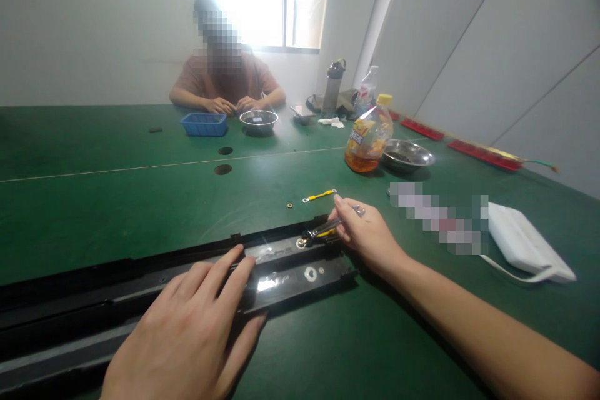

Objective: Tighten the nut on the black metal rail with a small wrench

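A long black metal rail (290, 269) lies across the green table (117, 200) in front of me. My left hand (197, 325) rests flat on the rail, fingers spread, pressing it down. My right hand (363, 231) grips a small wrench (321, 229) with a yellow part, its head sitting on a nut (300, 242) at the rail's right end. Just beyond lie a yellow wire with ring terminals (319, 195) and a small brass nut (289, 205).
An orange drink bottle (368, 137) and a metal bowl (407, 156) stand at the right. A white pouch (522, 240) lies near my right arm. Across the table a person sits with hands by a blue tray (204, 124) and another metal bowl (259, 120).
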A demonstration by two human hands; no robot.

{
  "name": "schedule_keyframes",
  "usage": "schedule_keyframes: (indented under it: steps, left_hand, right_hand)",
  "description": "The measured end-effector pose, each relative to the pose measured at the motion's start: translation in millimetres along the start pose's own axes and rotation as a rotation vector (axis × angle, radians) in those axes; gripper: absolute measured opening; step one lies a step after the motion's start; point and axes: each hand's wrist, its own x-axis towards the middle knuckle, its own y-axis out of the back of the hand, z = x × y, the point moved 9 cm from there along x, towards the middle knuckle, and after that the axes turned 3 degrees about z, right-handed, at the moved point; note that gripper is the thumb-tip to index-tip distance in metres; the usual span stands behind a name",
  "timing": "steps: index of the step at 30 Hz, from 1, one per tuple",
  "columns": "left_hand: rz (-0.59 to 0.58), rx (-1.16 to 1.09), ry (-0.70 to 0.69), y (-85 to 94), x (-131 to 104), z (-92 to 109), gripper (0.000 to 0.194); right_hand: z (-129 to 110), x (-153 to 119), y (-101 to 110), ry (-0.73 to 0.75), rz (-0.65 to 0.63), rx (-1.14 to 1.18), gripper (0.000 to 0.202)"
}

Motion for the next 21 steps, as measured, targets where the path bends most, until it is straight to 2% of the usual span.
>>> schedule_keyframes:
  steps: [7,13,21]
  left_hand:
    - [-0.003,0.000,0.005,0.1,0.8,-0.8,0.065]
    - [-0.015,-0.011,0.003,-0.7,0.7,0.0,0.065]
    - [-0.027,-0.009,0.011,-2.1,-0.9,-1.3,0.066]
  right_hand:
    - [1.4,0.9,6.7,0.023,0.069,0.018,0.052]
    - [0.5,-0.1,0.9,0.000,0.005,0.004,0.050]
    - [1.0,0.7,5.9,0.031,0.053,-0.003,0.052]
